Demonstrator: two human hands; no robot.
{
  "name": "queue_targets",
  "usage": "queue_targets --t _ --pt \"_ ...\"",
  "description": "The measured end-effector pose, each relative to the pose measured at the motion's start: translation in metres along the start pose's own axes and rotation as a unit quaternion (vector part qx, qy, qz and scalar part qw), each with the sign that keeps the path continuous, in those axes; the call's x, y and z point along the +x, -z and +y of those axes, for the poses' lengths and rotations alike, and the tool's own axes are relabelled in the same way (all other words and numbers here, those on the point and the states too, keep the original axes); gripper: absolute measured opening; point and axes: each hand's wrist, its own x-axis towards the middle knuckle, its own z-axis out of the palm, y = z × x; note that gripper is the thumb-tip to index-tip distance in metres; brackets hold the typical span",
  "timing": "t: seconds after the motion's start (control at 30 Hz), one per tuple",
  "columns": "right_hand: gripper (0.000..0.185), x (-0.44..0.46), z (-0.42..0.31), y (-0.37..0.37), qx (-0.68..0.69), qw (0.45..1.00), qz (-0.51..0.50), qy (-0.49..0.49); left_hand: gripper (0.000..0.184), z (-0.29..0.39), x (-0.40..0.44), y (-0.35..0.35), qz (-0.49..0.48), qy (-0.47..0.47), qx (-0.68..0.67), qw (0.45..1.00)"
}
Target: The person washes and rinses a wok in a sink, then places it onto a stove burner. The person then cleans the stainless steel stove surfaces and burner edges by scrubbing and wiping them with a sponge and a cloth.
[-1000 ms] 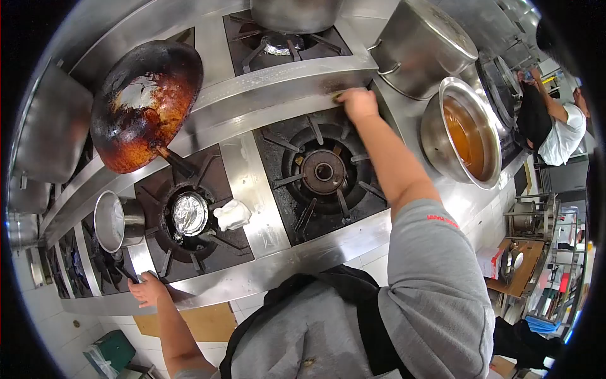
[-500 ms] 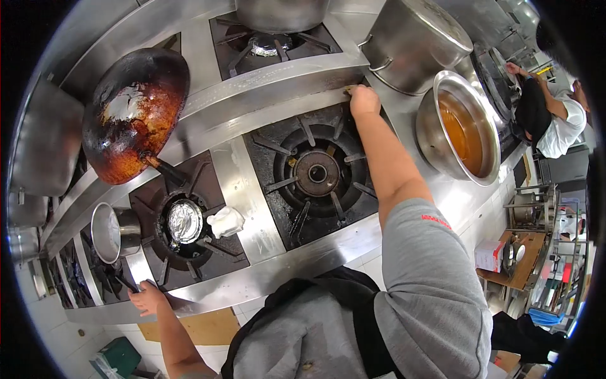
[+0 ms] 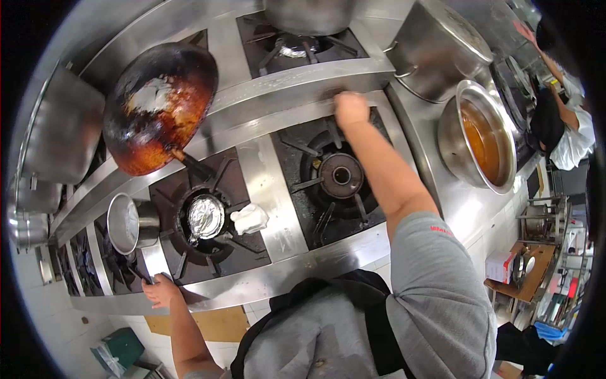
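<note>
My right hand (image 3: 351,109) is closed at the steel ledge (image 3: 303,114) behind the right burner (image 3: 341,175); what it holds is hidden. My left hand (image 3: 161,291) rests on the stove's front edge (image 3: 240,292), fingers apart, below a small steel pot (image 3: 131,223). Between the hands, a foil-covered burner (image 3: 206,216) has a crumpled white cloth (image 3: 249,218) beside it.
A scorched wok (image 3: 159,108) leans at the back left, near a large pot (image 3: 63,126). On the right stand a tall pot (image 3: 440,50) and a steel bowl (image 3: 478,136) of amber liquid. Another person in white (image 3: 576,136) is at the far right.
My right hand has moved left along the ledge, from the corner behind the right burner. My left hand stays at the front edge. The other person has raised an arm.
</note>
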Motion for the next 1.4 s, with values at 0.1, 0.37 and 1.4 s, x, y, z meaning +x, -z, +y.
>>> queue_targets --t 0.1,0.37,1.4 --pt "0.012 -0.013 -0.106 0.02 0.06 0.995 0.002 0.083 0.048 -0.001 0.0 0.005 -0.009 -0.001 0.001 1.0" --pt "0.029 -0.016 -0.073 0.037 0.088 0.991 -0.064 0.077 0.044 -0.001 -0.002 0.006 -0.018 -0.052 -0.007 0.998" --pt "0.022 0.012 -0.083 0.03 0.509 0.598 0.34 -0.518 0.042 -0.001 0.001 0.017 -0.063 -0.095 -0.033 0.993"
